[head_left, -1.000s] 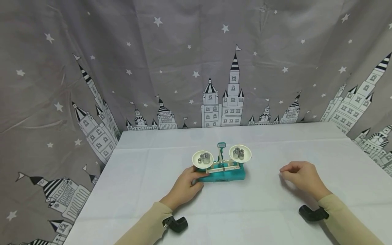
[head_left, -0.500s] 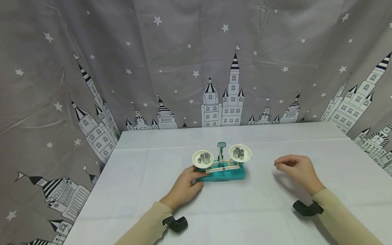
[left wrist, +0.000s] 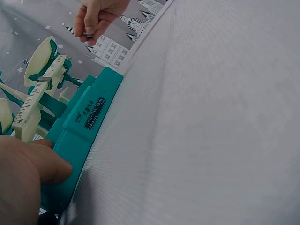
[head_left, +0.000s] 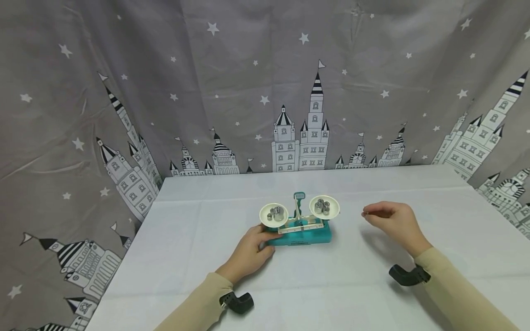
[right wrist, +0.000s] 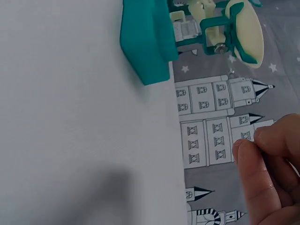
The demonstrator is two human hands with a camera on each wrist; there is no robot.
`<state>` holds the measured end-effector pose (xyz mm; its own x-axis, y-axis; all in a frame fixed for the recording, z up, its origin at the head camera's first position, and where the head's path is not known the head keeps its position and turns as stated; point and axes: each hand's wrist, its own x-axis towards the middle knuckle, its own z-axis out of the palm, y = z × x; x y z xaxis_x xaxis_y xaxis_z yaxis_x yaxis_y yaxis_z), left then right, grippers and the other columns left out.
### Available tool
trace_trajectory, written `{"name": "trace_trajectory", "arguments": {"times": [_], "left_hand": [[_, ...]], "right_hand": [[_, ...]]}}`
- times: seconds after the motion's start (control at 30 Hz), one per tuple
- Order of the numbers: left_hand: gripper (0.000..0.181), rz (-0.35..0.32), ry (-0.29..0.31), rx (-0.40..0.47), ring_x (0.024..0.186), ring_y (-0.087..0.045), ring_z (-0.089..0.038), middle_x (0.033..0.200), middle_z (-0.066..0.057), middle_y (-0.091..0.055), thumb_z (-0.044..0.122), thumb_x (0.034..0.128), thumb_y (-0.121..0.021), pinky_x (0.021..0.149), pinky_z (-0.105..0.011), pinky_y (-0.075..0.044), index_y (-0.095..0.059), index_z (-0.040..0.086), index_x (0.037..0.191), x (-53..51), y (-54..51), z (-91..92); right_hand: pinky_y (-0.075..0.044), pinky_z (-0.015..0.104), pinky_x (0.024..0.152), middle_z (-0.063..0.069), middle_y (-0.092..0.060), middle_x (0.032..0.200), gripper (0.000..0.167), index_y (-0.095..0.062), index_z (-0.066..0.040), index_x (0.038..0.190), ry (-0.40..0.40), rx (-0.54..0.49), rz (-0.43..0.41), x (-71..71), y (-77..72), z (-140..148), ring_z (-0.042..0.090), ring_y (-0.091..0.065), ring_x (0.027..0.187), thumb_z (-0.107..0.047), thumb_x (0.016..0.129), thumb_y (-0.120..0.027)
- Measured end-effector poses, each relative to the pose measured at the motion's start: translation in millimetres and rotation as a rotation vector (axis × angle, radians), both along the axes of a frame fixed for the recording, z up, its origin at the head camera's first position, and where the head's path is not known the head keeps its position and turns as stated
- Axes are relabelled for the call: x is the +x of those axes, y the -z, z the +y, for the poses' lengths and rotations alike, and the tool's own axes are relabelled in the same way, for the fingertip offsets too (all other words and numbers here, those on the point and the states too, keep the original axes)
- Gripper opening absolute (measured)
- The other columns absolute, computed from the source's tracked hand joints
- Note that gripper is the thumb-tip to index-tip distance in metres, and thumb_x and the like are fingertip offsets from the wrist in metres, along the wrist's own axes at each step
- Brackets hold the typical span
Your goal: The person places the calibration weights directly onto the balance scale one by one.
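Note:
A teal balance scale with two cream pans stands on the white table. My left hand holds the left end of its base, the thumb along the front side in the left wrist view. Several metal weights sit in the left pan, and several more weights in the right pan. Raised above the table, to the right of the scale, my right hand pinches a tiny metal weight between thumb and forefinger. The right wrist view hides that weight behind the fingertips.
Behind the white-covered table hangs a grey curtain printed with stars and castles. A black camera mount is strapped to each wrist. The scale's pointer plate rises between the pans.
My right hand has moved left and slightly farther from me, nearer to the right pan, still pinching the tiny weight. My left hand and the scale have stayed put.

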<state>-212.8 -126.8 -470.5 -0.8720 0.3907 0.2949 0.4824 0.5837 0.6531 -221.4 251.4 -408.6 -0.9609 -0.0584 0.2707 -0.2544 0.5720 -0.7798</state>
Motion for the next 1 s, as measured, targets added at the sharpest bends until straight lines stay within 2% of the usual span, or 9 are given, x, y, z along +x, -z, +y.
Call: {"name": "trace_trajectory", "arguments": {"times": [0.07,0.2,0.3,0.43,0.6,0.87,1.0], "left_hand": [[0.031,0.001,-0.002,-0.001,0.133,-0.055,-0.037,0.143,-0.017,-0.06,0.005,0.0865,-0.066,0.112,-0.057,-0.044,-0.077,0.01,0.116,0.0,-0.3,-0.2],[0.032,0.003,-0.005,-0.001,0.133,-0.056,-0.037,0.143,-0.017,-0.061,0.005,0.0864,-0.066,0.112,-0.058,-0.044,-0.077,0.01,0.116,0.0,-1.2,-0.4],[0.032,0.007,-0.004,-0.001,0.132,-0.056,-0.037,0.142,-0.017,-0.061,0.005,0.0862,-0.066,0.111,-0.058,-0.044,-0.077,0.01,0.116,-0.3,-1.6,-0.4],[0.032,0.021,0.001,-0.005,0.131,-0.057,-0.036,0.14,-0.016,-0.063,0.006,0.0861,-0.066,0.11,-0.057,-0.045,-0.077,0.011,0.116,-0.9,-1.6,-0.2],[0.033,0.035,0.006,-0.006,0.129,-0.058,-0.035,0.138,-0.014,-0.064,0.005,0.0859,-0.066,0.109,-0.056,-0.046,-0.078,0.011,0.116,-1.6,-1.7,0.5],[0.033,0.028,0.004,-0.008,0.129,-0.058,-0.035,0.139,-0.015,-0.064,0.006,0.086,-0.065,0.109,-0.056,-0.046,-0.078,0.011,0.116,-1.0,-1.9,0.7],[0.033,0.024,0.004,-0.006,0.129,-0.058,-0.035,0.139,-0.015,-0.064,0.005,0.0862,-0.065,0.109,-0.056,-0.046,-0.077,0.011,0.116,-0.4,-1.0,0.6]], "right_hand": [[-0.058,0.013,0.073,0.015,-0.079,0.101,0.019,-0.076,0.003,0.106,-0.012,-0.007,0.001,-1.4,-5.1,-4,-0.005,-0.072,0.084,-0.006,0.089,-0.075],[-0.058,0.012,0.075,0.019,-0.078,0.104,0.021,-0.076,0.004,0.108,-0.042,-0.018,0.01,-4.6,-16.4,-13,0.006,-0.076,0.087,-0.006,0.089,-0.075],[-0.058,0.012,0.076,0.021,-0.077,0.107,0.022,-0.076,0.003,0.109,-0.062,-0.036,0.009,-6.6,-24.3,-20,0.003,-0.075,0.087,-0.006,0.09,-0.074],[-0.058,0.013,0.078,0.023,-0.076,0.11,0.021,-0.075,0.004,0.111,-0.08,-0.071,-0.002,-8.8,-33.6,-29,-0.009,-0.07,0.087,-0.004,0.092,-0.071],[-0.058,0.013,0.079,0.025,-0.075,0.111,0.022,-0.074,0.005,0.112,-0.107,-0.078,0.003,-10.9,-42.2,-38,-0.011,-0.069,0.087,-0.003,0.092,-0.069],[-0.059,0.014,0.078,0.025,-0.075,0.108,0.02,-0.074,0.006,0.108,-0.12,-0.066,0.013,-15.3,-45.4,-48,-0.001,-0.072,0.086,0.0,0.09,-0.071],[-0.059,0.015,0.075,0.023,-0.075,0.108,0.018,-0.075,0.004,0.106,-0.106,-0.031,0.016,-16.5,-46.4,-52,-0.004,-0.068,0.082,0.0,0.088,-0.073]]}}
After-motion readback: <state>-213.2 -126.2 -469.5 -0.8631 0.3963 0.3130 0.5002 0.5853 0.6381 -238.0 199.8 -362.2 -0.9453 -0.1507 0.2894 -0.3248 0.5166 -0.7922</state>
